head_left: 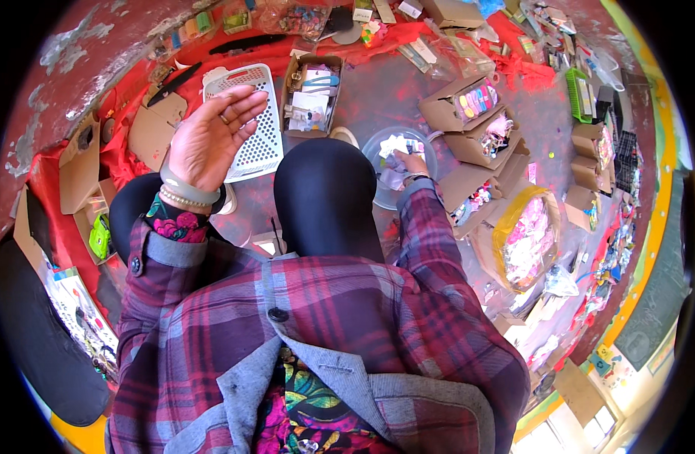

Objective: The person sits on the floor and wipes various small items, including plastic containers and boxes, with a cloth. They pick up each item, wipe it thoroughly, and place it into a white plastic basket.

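My left hand (211, 136) is raised with its palm turned up, fingers apart and slightly curled, holding nothing. Behind it in the view lies a white perforated plastic basket (266, 155), partly covered by the hand. My right hand (413, 163) reaches into a clear round plastic tub (384, 198) beyond my right knee. Its fingers are closed among white and pale lilac pieces (395, 145); what exactly they grip is too small to make out. Just past the basket, an open cardboard box (334, 125) contains white cards and small packets.
Open cardboard boxes (442, 113) with small colourful goods stand right of the tub. Nearer, a yellow-rimmed round container (506, 227) holds pink and white pieces. A green basket (577, 94) is at the far right. Red cloth (52, 170) and more cartons line the left.
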Available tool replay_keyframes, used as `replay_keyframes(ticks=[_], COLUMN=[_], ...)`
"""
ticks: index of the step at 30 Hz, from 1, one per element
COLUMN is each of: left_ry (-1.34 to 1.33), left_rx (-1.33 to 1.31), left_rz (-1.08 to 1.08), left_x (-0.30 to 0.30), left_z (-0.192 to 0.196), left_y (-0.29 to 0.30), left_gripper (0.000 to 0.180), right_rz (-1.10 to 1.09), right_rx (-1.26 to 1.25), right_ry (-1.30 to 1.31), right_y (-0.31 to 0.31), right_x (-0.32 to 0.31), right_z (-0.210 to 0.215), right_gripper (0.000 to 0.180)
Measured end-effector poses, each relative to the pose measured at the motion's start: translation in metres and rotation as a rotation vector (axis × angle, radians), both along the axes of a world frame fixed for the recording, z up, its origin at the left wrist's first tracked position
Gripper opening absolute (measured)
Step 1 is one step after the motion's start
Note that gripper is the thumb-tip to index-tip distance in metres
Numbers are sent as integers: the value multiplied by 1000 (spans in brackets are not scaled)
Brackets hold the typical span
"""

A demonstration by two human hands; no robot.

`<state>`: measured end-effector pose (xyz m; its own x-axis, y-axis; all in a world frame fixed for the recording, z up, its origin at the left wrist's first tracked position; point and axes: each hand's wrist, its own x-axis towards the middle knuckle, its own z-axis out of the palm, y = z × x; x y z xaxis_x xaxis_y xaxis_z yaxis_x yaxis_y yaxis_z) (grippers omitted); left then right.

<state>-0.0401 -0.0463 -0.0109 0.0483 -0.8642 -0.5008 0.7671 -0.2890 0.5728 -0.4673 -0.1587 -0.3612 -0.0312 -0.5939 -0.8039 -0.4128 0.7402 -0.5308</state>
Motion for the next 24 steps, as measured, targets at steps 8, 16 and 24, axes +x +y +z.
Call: replay_keyframes(ticks=[8,16,24], left_ry=[-220,9,71], left_rx=[-232,-442,-444], left_rz=[-41,47,69], left_x=[-19,-23,6], left_z=[12,28,32], left_y=[15,11,24], left_gripper=[33,44,38], right_rz=[-92,287,424], right_rx=[-201,-397,-491], right_ry=[-765,-822,-634], right_y=[-23,22,36], right_x=[143,267,288], right_z=[309,403,416], right_gripper=[28,19,12])
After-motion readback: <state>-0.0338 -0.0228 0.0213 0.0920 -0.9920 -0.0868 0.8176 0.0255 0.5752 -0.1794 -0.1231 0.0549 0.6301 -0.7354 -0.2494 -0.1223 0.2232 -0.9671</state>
